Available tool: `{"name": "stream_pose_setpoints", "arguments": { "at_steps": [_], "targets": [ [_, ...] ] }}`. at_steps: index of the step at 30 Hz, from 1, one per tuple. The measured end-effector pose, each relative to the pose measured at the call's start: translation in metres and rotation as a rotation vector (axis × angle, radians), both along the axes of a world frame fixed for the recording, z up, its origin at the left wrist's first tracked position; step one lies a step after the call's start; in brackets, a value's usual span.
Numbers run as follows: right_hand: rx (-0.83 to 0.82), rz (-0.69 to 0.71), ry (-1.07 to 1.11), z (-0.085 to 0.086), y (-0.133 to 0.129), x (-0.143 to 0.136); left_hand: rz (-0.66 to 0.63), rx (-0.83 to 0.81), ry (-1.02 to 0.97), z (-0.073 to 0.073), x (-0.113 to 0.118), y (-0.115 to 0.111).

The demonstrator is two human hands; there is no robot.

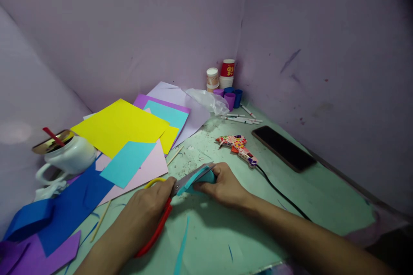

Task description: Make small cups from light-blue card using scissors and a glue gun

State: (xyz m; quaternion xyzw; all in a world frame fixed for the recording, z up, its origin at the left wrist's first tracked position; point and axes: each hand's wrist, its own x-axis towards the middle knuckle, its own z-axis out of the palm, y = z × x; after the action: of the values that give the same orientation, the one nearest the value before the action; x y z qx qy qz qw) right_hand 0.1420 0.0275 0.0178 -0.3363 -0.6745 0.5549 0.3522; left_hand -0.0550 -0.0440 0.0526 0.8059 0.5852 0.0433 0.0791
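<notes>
One pair of scissors (177, 186) gripped in left hand (151, 202), fingers curled; right hand (224, 187), fingers pinching turquoise paper (207, 176) (blade tips (209, 165) close); advise taut paper, short snips.

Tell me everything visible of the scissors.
The scissors have grey, metallic-looking blades joined at a round pivot, with one yellow handle and one red, apparently plastic. The left hand grips and partly hides the handles. The blades point toward the right hand, against the turquoise paper it holds, over the green tabletop; their opening is unclear.
</notes>
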Motion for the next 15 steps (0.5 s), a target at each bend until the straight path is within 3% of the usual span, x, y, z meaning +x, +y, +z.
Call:
{"name": "stream_pose_setpoints", "arguments": {
  "at_steps": [12, 15],
  "targets": [
    [-0.032, -0.016, -0.003, 0.002, 0.004, 0.002, 0.004, -0.063, -0.182, 0.005, 0.003, 0.002],
    [-0.113, -0.053, 0.021, 0.002, 0.007, 0.004, 0.162, -0.011, -0.163, 0.007, -0.010, 0.005]
  ]
}}
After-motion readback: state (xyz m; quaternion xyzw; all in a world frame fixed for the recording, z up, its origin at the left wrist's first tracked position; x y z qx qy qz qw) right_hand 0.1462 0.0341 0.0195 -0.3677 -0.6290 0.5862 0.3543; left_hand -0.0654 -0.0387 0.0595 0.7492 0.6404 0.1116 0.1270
